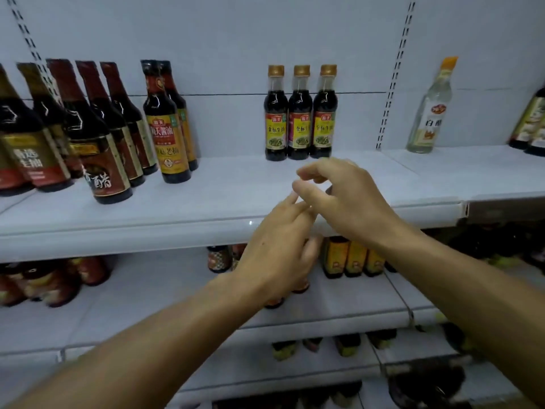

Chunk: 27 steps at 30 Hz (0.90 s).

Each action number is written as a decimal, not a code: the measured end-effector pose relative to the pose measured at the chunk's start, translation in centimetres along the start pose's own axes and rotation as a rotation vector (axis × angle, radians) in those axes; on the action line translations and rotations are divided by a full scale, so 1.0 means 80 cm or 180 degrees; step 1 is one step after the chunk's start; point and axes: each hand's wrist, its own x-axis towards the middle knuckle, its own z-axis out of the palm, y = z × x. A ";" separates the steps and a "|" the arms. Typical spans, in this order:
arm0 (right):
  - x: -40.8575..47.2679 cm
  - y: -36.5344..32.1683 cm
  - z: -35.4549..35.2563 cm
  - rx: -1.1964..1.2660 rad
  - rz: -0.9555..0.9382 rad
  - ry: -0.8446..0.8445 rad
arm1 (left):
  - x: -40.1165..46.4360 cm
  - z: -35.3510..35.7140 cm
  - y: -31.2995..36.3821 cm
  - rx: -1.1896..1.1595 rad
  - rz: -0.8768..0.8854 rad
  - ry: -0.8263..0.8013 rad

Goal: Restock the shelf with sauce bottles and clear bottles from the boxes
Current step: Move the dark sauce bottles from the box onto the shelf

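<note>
Both hands are up in front of the top shelf (206, 202) and hold nothing. The right hand (345, 196) hangs over the shelf's front edge with its fingers loosely curled and spread, thumb and forefinger apart. The left hand (277, 246) sits just below it at the front lip, fingers nearly straight, their tips touching or just beside the right hand's thumb; which one cannot be told.

The left hand covers part of the bottles on the second shelf (339, 302) below, and those lower rows are blurred and dark.

Three small sauce bottles (300, 113) with gold caps stand side by side at the back of the top shelf, just beyond the right hand. A cluster of taller dark bottles (97, 128) fills the shelf's left end, cut off at the edge. A clear bottle (430, 110) with an orange cap stands alone on the next shelf section to the right.
</note>
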 end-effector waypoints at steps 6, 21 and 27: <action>-0.050 0.007 0.046 0.0300 -0.0160 -0.0413 | -0.072 0.050 -0.018 0.0057 -0.0351 -0.0413; -0.201 0.127 0.219 0.0320 0.0116 -0.1902 | -0.223 0.230 -0.086 -0.0711 -0.1751 -0.1182; -0.283 0.204 0.304 0.0308 0.0537 -0.2434 | -0.299 0.321 -0.116 -0.0861 -0.2262 -0.1642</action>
